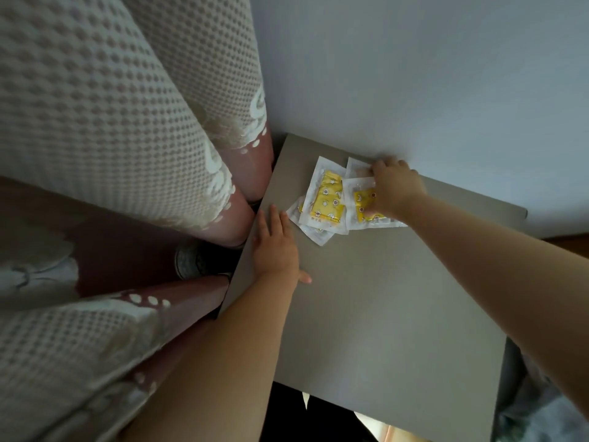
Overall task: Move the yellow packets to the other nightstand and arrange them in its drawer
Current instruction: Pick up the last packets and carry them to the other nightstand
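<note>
Your left forearm [223, 362] is nearest, rising from the bottom centre of the frame; your right forearm [494, 250] comes in from the right edge; both are bare. Your left hand [275, 247] lies flat on the grey worktop [382, 314] just inside its left edge, fingers straight and together, thumb spread out toward lower right; it holds nothing, and its fingertips stop just short of the nearest wrapper. Your right hand [393, 186] sits on the pile further up; its fingers are bent over the right-hand packets, the thumb pressing the near one and the fingertips on the far one by the wall, so it grips them narrowly; you cannot tell whether they are lifted off the surface.

The yellow packets [326, 199] lie in an overlapping cluster at the upper middle of the worktop, close to the wall [414, 74]; each is a yellow patterned piece sealed in a whitish wrapper; about four show, one on top at centre, one peeking out beneath it at lower left, two under your right hand.

A waffle-textured bedcover [95, 106] with a pale trim fills the left half of the frame, over a reddish fabric; a dark rounded object [197, 260], too dim to identify, sits in the gap beside the worktop.
</note>
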